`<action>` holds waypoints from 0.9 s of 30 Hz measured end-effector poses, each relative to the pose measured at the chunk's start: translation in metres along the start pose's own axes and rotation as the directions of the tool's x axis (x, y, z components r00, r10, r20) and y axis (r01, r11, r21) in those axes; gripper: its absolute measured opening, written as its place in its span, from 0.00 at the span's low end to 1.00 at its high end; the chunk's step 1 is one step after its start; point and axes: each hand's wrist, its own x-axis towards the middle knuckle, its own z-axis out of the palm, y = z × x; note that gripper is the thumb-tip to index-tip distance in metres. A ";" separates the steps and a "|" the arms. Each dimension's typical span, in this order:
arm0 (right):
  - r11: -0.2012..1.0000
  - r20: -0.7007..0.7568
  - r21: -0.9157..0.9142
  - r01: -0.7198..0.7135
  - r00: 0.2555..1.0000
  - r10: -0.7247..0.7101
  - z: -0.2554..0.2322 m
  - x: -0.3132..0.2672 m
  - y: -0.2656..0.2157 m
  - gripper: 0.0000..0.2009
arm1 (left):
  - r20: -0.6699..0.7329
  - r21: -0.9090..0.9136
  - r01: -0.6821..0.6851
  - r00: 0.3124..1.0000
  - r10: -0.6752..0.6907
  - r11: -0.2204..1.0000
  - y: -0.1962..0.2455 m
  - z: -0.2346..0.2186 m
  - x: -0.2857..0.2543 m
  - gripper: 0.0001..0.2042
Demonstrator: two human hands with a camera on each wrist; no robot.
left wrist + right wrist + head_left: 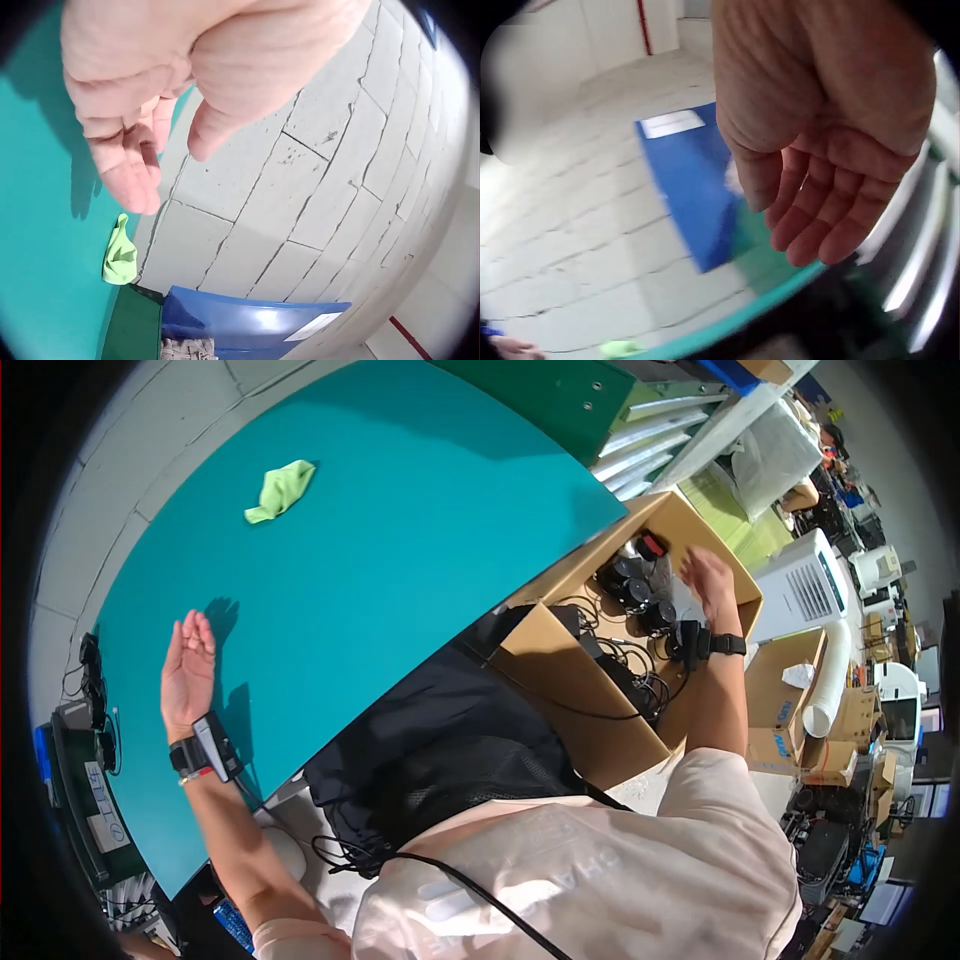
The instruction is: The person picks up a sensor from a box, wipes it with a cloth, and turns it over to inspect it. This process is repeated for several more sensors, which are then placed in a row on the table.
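— Head view: which step is this?
— Reaching, I'd judge. The right hand (708, 582) hangs over the cardboard box (560, 660), fingers relaxed, holding nothing; next it must lower onto the black parts (630, 585), probably lenses.
— And the left hand (188, 670)?
— Raised over the teal surface (400, 540), open, empty.

Cable clutter (640, 680) inside cardboard box (545, 660)
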 end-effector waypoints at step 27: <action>0.294 -0.110 -0.942 -0.162 0.976 0.188 -0.075 0.159 0.291 0.46 | -0.154 0.035 -0.060 0.986 0.064 0.998 -0.005 0.006 -0.018 0.19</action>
